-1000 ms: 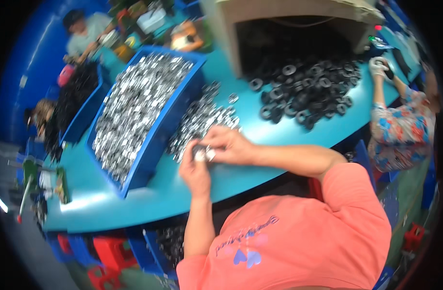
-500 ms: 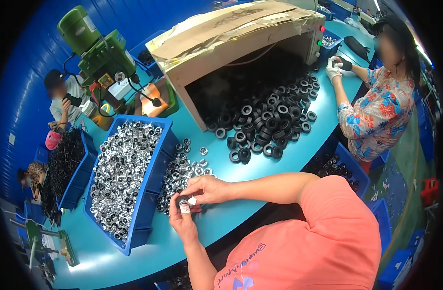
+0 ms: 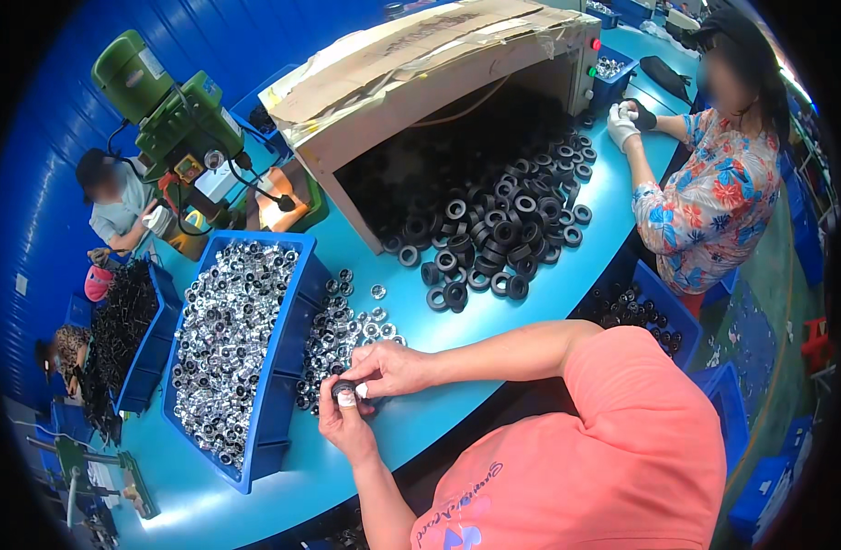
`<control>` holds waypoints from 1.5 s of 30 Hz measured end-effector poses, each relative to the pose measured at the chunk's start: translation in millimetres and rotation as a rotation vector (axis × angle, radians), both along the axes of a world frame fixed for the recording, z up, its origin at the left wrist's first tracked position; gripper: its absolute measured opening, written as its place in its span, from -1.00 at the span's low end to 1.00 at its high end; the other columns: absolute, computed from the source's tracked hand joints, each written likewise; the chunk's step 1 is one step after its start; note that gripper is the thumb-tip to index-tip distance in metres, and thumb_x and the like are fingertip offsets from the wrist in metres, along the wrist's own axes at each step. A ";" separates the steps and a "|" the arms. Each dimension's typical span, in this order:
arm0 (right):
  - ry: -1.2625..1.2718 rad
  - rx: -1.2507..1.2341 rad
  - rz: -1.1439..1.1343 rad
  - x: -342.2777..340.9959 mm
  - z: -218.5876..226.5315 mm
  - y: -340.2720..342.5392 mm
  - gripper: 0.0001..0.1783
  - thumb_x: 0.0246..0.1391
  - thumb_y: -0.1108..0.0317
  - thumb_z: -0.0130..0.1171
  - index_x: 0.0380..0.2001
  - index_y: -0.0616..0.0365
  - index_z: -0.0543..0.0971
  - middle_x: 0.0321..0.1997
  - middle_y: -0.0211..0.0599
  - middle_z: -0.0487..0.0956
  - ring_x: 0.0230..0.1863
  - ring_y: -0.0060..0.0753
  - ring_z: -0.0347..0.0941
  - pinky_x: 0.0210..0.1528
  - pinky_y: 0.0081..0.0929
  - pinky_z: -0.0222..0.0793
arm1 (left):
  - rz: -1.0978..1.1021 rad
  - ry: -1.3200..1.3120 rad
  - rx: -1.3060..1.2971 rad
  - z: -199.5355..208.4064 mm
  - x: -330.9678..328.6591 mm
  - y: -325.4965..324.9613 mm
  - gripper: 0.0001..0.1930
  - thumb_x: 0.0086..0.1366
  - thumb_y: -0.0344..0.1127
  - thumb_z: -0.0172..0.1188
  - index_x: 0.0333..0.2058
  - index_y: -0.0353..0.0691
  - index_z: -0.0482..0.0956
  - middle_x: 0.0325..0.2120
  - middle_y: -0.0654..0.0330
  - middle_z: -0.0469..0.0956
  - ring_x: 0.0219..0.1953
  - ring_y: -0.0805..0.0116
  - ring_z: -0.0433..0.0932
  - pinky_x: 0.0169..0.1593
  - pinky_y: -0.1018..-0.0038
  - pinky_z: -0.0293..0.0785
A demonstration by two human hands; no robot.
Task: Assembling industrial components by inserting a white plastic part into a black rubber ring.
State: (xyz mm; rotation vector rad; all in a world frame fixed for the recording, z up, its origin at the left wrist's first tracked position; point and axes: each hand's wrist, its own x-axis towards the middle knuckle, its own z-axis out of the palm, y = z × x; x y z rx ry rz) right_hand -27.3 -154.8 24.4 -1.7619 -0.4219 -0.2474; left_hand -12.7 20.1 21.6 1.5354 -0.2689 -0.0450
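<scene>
My left hand (image 3: 349,433) is closed round a small black rubber ring (image 3: 342,388) in front of me, above the near edge of the table. My right hand (image 3: 388,367) meets it from the right, fingers and thumb pressed on the same ring. Whether a silver hub sits inside the ring is hidden by my fingers. White tape wraps a digit on each hand. Just beyond my hands lies a loose spread of shiny silver hubs (image 3: 347,332). A blue bin (image 3: 272,403) heaped with more such hubs stands to their left.
A large pile of black rings (image 3: 498,229) spills from a box-like machine (image 3: 352,206) topped with cardboard. A green press (image 3: 177,137) stands far left. At right, a co-worker's gloved hands (image 3: 627,124) are over the turquoise table (image 3: 384,458). Another bin (image 3: 159,367) holds black parts.
My hands stay together on the ring, with a slight shift in their grip. The whole view has shifted a little. The person at far left has lowered a dark phone-like object from view.
</scene>
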 end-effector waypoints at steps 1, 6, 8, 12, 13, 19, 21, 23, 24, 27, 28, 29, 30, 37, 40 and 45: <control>0.015 0.008 -0.002 -0.8 0.2 1.2 -0.65 0.08 0.34 0.36 -0.02 0.05 0.70 -0.37 -0.30 0.52 -0.35 -0.43 0.50 -0.30 -0.46 0.42 | 0.023 0.005 0.003 -2.2 0.2 -0.6 -0.76 0.44 -0.40 0.14 0.03 -0.29 0.57 -0.34 0.23 0.59 -0.50 0.59 0.47 -0.51 0.64 0.43; -0.008 -0.010 -0.047 -5.1 4.3 6.6 -0.67 0.11 0.29 0.36 -0.04 0.04 0.70 -0.40 -0.29 0.50 -0.40 -0.41 0.49 -0.35 -0.44 0.39 | 0.105 -0.021 0.003 -2.9 0.9 -5.7 -0.81 0.42 -0.46 0.15 -0.04 -0.30 0.62 -0.32 0.23 0.61 -0.45 0.61 0.50 -0.51 0.67 0.43; -0.019 -0.018 -0.053 -6.7 4.9 6.5 -0.68 0.11 0.28 0.37 -0.05 0.05 0.71 -0.41 -0.28 0.50 -0.41 -0.39 0.49 -0.37 -0.42 0.38 | 0.113 0.001 0.003 -2.7 0.9 -5.4 -0.81 0.42 -0.47 0.15 -0.05 -0.30 0.63 -0.31 0.22 0.61 -0.44 0.61 0.51 -0.50 0.66 0.43; 0.002 -0.070 -0.035 -6.9 7.9 5.4 -0.69 0.10 0.29 0.36 -0.06 0.05 0.71 -0.39 -0.25 0.53 -0.38 -0.37 0.51 -0.35 -0.43 0.41 | 0.062 0.124 -0.054 -8.3 6.9 3.6 -0.80 0.41 -0.47 0.15 -0.04 -0.31 0.63 -0.31 0.21 0.61 -0.47 0.60 0.50 -0.49 0.64 0.45; 0.023 -0.079 -0.029 -6.2 8.3 5.1 -0.69 0.10 0.29 0.36 -0.06 0.05 0.71 -0.38 -0.25 0.54 -0.37 -0.37 0.52 -0.34 -0.43 0.42 | 0.033 0.159 -0.049 -6.8 9.3 7.5 -0.79 0.42 -0.46 0.14 -0.03 -0.30 0.63 -0.31 0.21 0.61 -0.48 0.59 0.50 -0.49 0.62 0.46; 0.174 0.160 0.066 1.9 5.5 1.8 -0.70 0.09 0.30 0.35 -0.09 0.08 0.72 -0.37 -0.26 0.58 -0.32 -0.36 0.56 -0.26 -0.41 0.46 | -0.043 0.107 -0.142 4.0 0.0 1.0 -0.71 0.49 -0.32 0.06 0.05 -0.32 0.59 -0.41 0.23 0.57 -0.58 0.60 0.42 -0.51 0.59 0.46; 0.039 0.075 0.018 5.4 -1.0 -2.3 -0.72 0.06 0.30 0.34 -0.13 0.06 0.73 -0.41 -0.26 0.57 -0.34 -0.34 0.56 -0.27 -0.37 0.46 | -0.032 0.059 -0.014 -1.6 4.9 2.7 -0.72 0.49 -0.31 0.06 0.04 -0.31 0.59 -0.39 0.23 0.58 -0.57 0.60 0.43 -0.50 0.59 0.47; -0.055 -0.012 -0.042 9.9 -10.4 -0.3 -0.73 0.05 0.29 0.33 -0.14 0.04 0.73 -0.42 -0.25 0.57 -0.35 -0.33 0.55 -0.28 -0.36 0.46 | 0.017 0.035 0.065 -0.2 6.4 3.0 -0.73 0.49 -0.30 0.07 0.03 -0.29 0.60 -0.36 0.23 0.59 -0.55 0.59 0.46 -0.49 0.59 0.48; -0.044 -0.030 -0.059 11.0 -14.2 0.0 -0.72 0.06 0.28 0.34 -0.14 0.04 0.73 -0.41 -0.25 0.57 -0.35 -0.34 0.55 -0.28 -0.37 0.46 | 0.035 0.029 0.083 0.0 7.9 -0.6 -0.73 0.49 -0.30 0.08 0.03 -0.28 0.60 -0.35 0.24 0.59 -0.54 0.58 0.48 -0.48 0.59 0.48; 0.299 0.175 0.034 6.9 1.1 5.2 -0.70 0.12 0.33 0.31 -0.06 0.14 0.70 -0.31 -0.30 0.59 -0.26 -0.45 0.58 -0.22 -0.46 0.51 | -0.046 0.103 -0.027 -0.3 5.2 7.0 -0.66 0.45 -0.33 0.11 0.15 -0.24 0.50 -0.22 0.22 0.57 -0.38 0.52 0.54 -0.44 0.59 0.51; 0.418 0.271 0.051 5.5 4.1 4.1 -0.69 0.15 0.36 0.29 -0.03 0.18 0.68 -0.27 -0.32 0.60 -0.21 -0.48 0.59 -0.18 -0.50 0.53 | -0.105 0.135 -0.098 -0.6 5.2 6.2 -0.61 0.43 -0.34 0.13 0.20 -0.23 0.44 -0.16 0.21 0.56 -0.32 0.49 0.56 -0.43 0.59 0.53; 0.492 0.365 0.067 4.6 6.5 4.3 -0.68 0.17 0.40 0.27 0.00 0.22 0.67 -0.22 -0.34 0.61 -0.16 -0.51 0.60 -0.15 -0.53 0.55 | -0.151 0.158 -0.146 1.8 4.6 5.2 -0.56 0.39 -0.39 0.17 0.23 -0.23 0.41 -0.15 0.21 0.56 -0.30 0.48 0.56 -0.42 0.59 0.53; 0.516 0.384 0.107 6.3 9.5 0.9 -0.66 0.18 0.47 0.22 0.03 0.24 0.65 -0.17 -0.34 0.63 -0.12 -0.52 0.60 -0.12 -0.53 0.57 | -0.169 0.167 -0.166 7.4 1.5 4.1 -0.50 0.35 -0.44 0.20 0.25 -0.22 0.37 -0.14 0.20 0.55 -0.27 0.47 0.57 -0.41 0.60 0.54; 0.617 0.342 0.077 8.9 14.6 2.8 -0.67 0.10 0.42 0.28 -0.04 0.21 0.63 -0.22 -0.38 0.66 -0.26 -0.61 0.55 -0.27 -0.59 0.52 | -0.079 0.026 0.016 4.4 -2.2 -7.6 -0.41 0.27 -0.58 0.25 0.27 -0.26 0.35 -0.10 0.20 0.59 -0.18 0.46 0.60 -0.24 0.57 0.59; 0.615 0.349 0.045 10.4 8.1 2.3 -0.75 0.08 0.44 0.30 -0.14 0.20 0.62 -0.28 -0.41 0.64 -0.30 -0.64 0.54 -0.30 -0.59 0.51 | -0.026 -0.139 0.073 -1.0 -2.5 -15.7 -0.44 0.22 -0.65 0.19 0.23 -0.26 0.42 -0.18 0.13 0.65 -0.20 0.44 0.66 -0.15 0.48 0.61; 0.678 0.369 0.041 11.4 9.8 -1.5 -0.80 0.04 0.49 0.31 -0.22 0.18 0.61 -0.35 -0.46 0.60 -0.34 -0.64 0.54 -0.34 -0.58 0.53 | 0.011 -0.369 0.325 -2.6 -2.6 -11.8 -0.43 0.12 -0.64 0.24 0.17 -0.25 0.49 -0.30 0.03 0.65 -0.34 0.25 0.68 -0.29 0.37 0.60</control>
